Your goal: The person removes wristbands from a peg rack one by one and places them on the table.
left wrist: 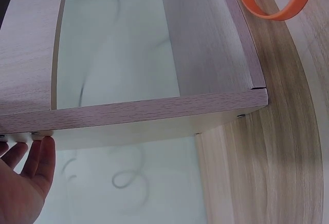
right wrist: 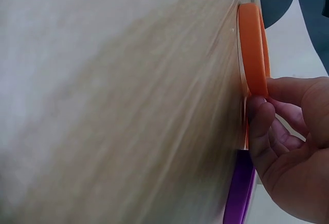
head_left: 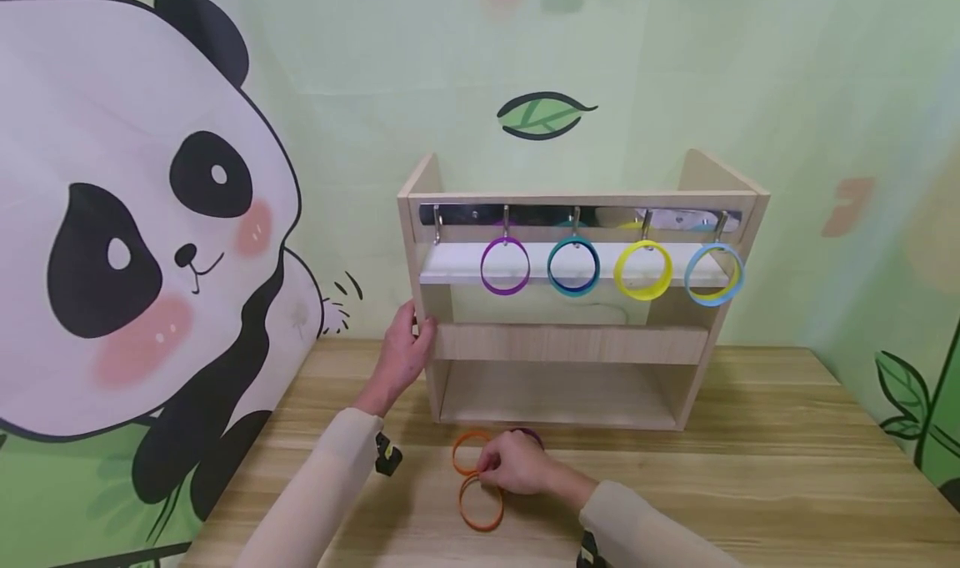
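Observation:
My left hand (head_left: 405,355) touches the outer left side of a wooden shelf unit (head_left: 570,343); in the left wrist view its fingers (left wrist: 46,160) lie extended against the side panel. My right hand (head_left: 517,464) pinches the edge of an orange ring (head_left: 481,504) on the table in front of the unit. The right wrist view shows thumb and fingers on that orange ring (right wrist: 252,49), tilted off the surface. Behind it lies another orange ring (head_left: 467,436). A purple ring (right wrist: 239,188) lies beside the right hand, partly hidden by it in the head view.
A metal hook rail (head_left: 547,215) crosses the unit's top front. From its hooks hang purple (head_left: 483,276), teal (head_left: 551,278), yellow (head_left: 660,289) and light blue (head_left: 738,280) rings; the leftmost hook (head_left: 437,226) is bare. A panda-printed wall (head_left: 360,134) stands behind the wooden table (head_left: 765,468).

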The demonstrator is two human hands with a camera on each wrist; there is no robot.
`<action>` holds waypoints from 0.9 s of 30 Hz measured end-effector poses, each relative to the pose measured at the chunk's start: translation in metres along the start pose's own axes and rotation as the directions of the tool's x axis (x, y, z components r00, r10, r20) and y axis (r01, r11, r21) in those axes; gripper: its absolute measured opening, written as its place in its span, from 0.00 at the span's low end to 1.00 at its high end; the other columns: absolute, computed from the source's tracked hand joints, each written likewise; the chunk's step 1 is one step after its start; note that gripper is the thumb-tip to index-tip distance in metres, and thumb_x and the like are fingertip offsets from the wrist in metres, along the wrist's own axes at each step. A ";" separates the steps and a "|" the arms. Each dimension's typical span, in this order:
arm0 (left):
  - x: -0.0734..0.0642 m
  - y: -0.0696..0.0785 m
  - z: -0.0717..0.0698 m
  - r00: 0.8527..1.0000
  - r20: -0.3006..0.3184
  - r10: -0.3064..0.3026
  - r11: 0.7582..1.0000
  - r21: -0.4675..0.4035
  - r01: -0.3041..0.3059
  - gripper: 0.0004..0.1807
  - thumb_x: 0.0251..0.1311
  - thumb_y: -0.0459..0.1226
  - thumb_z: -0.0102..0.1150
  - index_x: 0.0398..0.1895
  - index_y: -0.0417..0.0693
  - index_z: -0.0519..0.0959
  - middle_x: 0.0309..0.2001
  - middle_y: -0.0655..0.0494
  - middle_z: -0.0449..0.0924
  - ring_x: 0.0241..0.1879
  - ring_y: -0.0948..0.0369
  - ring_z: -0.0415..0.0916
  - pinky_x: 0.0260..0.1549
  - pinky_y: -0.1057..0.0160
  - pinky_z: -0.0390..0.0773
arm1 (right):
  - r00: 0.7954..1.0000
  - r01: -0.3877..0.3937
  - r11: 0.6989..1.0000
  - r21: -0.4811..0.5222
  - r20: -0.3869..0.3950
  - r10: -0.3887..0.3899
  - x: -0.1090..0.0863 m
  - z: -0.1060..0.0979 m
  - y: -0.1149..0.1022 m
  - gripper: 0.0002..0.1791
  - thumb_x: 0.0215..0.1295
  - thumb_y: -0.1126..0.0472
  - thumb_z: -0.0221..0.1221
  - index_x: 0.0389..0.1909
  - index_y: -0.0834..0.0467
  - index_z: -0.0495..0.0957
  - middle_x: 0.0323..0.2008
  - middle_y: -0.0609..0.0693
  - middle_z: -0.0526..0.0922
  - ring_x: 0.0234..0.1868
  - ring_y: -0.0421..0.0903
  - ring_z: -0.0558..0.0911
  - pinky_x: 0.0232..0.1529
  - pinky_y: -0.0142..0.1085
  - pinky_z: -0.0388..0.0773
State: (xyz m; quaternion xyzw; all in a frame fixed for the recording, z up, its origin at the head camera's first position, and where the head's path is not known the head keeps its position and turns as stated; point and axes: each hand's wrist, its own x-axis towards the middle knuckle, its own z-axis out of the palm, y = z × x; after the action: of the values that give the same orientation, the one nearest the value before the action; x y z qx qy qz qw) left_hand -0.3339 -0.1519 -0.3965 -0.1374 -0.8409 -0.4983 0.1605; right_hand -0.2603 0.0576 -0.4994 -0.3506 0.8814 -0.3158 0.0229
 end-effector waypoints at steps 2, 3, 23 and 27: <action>0.000 0.001 0.000 1.000 0.001 -0.003 1.000 0.001 0.003 0.26 0.71 0.42 0.42 0.69 0.43 0.57 0.61 0.42 0.64 0.53 0.50 0.70 0.45 0.51 0.79 | 1.000 -0.003 1.000 0.010 0.001 0.003 0.000 0.000 0.001 0.03 0.50 0.64 0.67 0.23 0.56 0.83 0.20 0.37 0.79 0.23 0.28 0.74 0.26 0.21 0.71; 0.000 0.001 0.000 1.000 0.002 -0.008 1.000 0.001 0.008 0.26 0.71 0.42 0.42 0.69 0.43 0.57 0.60 0.43 0.65 0.53 0.50 0.70 0.45 0.51 0.79 | 1.000 -0.003 1.000 0.013 0.002 0.003 0.000 0.001 0.001 0.03 0.50 0.64 0.67 0.23 0.56 0.83 0.20 0.37 0.79 0.23 0.28 0.74 0.26 0.21 0.71; 0.000 0.000 0.000 0.999 0.005 -0.036 0.999 -0.005 0.036 0.27 0.70 0.44 0.41 0.69 0.45 0.56 0.62 0.46 0.64 0.55 0.51 0.69 0.47 0.50 0.78 | 0.998 -0.054 0.988 0.144 -0.015 0.057 -0.008 -0.020 -0.002 0.03 0.52 0.69 0.64 0.25 0.58 0.82 0.22 0.40 0.80 0.25 0.32 0.76 0.26 0.26 0.75; 0.000 0.000 0.001 1.000 -0.003 -0.029 1.000 -0.003 0.029 0.27 0.70 0.45 0.41 0.69 0.45 0.57 0.61 0.47 0.65 0.54 0.51 0.70 0.46 0.51 0.78 | 0.997 -0.067 0.987 0.146 -0.015 0.070 -0.011 -0.029 -0.004 0.03 0.55 0.69 0.63 0.28 0.60 0.83 0.23 0.41 0.80 0.25 0.33 0.76 0.27 0.27 0.76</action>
State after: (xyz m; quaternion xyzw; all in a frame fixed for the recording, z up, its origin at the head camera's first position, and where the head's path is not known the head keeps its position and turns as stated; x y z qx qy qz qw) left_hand -0.3338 -0.1512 -0.3967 -0.1248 -0.8418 -0.5019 0.1545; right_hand -0.2573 0.0780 -0.4757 -0.3143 0.8677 -0.3818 0.0502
